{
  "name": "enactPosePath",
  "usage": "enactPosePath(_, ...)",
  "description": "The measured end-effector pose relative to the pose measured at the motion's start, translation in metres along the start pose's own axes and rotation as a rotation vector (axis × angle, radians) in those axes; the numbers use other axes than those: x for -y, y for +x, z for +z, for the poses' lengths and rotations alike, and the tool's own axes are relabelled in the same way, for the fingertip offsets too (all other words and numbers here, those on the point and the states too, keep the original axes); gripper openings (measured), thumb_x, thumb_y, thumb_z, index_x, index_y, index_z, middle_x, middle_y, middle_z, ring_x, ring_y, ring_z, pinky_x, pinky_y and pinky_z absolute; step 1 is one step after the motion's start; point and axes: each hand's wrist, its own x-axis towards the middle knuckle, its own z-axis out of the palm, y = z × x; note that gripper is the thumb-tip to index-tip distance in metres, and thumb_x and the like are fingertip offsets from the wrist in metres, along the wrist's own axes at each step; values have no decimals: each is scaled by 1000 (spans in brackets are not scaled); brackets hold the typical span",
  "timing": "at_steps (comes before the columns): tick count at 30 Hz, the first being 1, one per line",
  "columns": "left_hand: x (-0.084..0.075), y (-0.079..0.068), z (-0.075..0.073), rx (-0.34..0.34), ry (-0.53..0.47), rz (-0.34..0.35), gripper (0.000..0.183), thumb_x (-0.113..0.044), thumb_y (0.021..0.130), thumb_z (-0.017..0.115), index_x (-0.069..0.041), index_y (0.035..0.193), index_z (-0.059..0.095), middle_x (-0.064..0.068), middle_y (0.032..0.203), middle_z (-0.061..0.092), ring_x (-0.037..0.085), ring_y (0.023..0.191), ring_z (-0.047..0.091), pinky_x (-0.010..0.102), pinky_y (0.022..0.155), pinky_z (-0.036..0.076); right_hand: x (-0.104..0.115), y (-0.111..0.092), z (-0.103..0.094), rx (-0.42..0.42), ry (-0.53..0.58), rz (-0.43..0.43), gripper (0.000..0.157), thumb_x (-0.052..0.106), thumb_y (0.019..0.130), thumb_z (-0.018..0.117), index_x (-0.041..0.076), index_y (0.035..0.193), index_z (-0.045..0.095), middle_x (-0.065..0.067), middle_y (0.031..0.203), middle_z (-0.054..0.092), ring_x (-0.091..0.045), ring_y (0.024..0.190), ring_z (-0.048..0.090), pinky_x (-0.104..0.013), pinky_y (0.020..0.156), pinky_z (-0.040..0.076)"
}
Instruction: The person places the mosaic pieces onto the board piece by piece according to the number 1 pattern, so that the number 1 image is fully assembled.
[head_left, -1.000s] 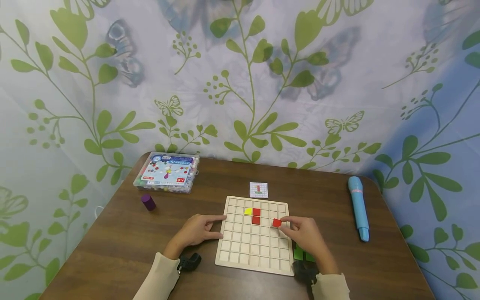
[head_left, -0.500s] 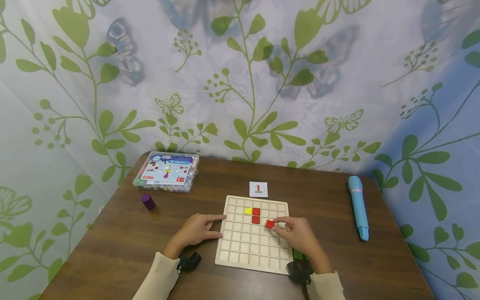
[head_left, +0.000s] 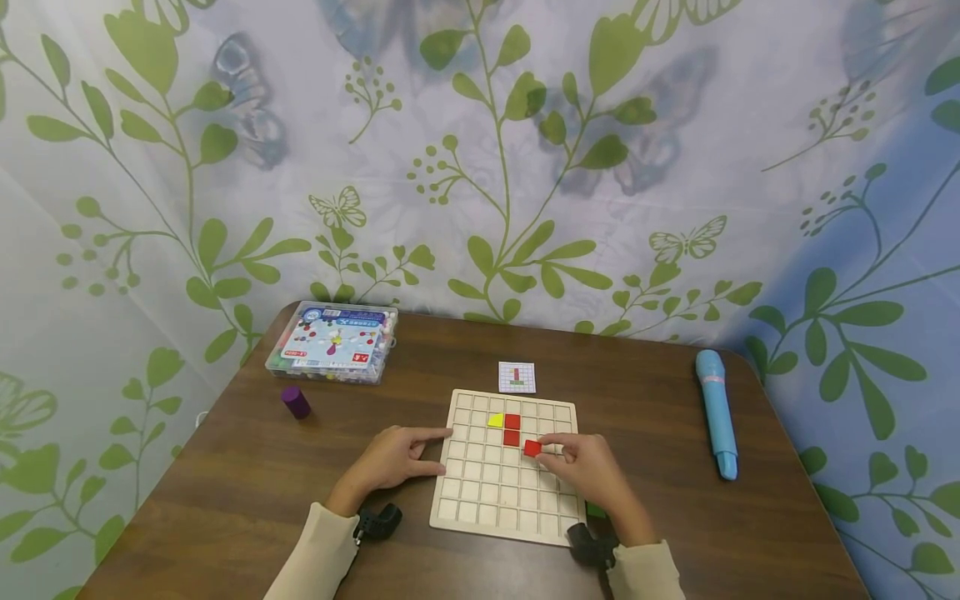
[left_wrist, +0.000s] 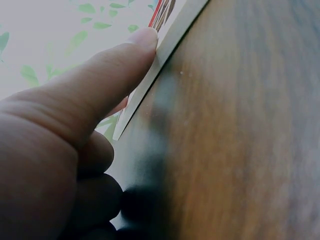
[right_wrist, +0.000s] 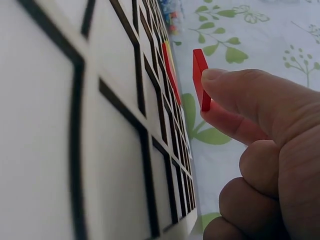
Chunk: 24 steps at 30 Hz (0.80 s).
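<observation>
Over the board (head_left: 471,492), the red tile (head_left: 532,448) pinched in the right grip (head_left: 592,471) has been carried leftward, nearer two laid red tiles (head_left: 512,437), seemingly not yet placed; the board's left edge is touched by the left grip (head_left: 393,458), thumb and forefinger spread

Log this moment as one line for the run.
right hand: pinches red square tile above pale wooden grid board | left hand: at board's left edge | on board: two red square tiles, yellow quarter-round tile
</observation>
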Motion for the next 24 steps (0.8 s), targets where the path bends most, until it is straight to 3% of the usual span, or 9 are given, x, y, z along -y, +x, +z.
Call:
enactPosePath(10, 0, -1, 0, -7, -4, 10, 60, -46, 85, 82, -27, 140, 66, -14, 55, 29, 3, 51, 23, 24, 52, 23, 6, 2, 9, 25, 27, -96, 18, 21, 87, 83, 22, 104, 81, 14, 51, 34, -2, 49, 28, -22, 48, 25)
enactPosePath(24, -2, 1, -1, 4, 1, -11, 60, -45, 85, 82, -28, 140, 65, -14, 56, 29, 3, 52, 23, 24, 52, 23, 9, 4, 19, 24, 24, -129, 18, 20, 88, 83, 19, 106, 81, 14, 53, 35, -1, 49, 30, -22, 48, 26)
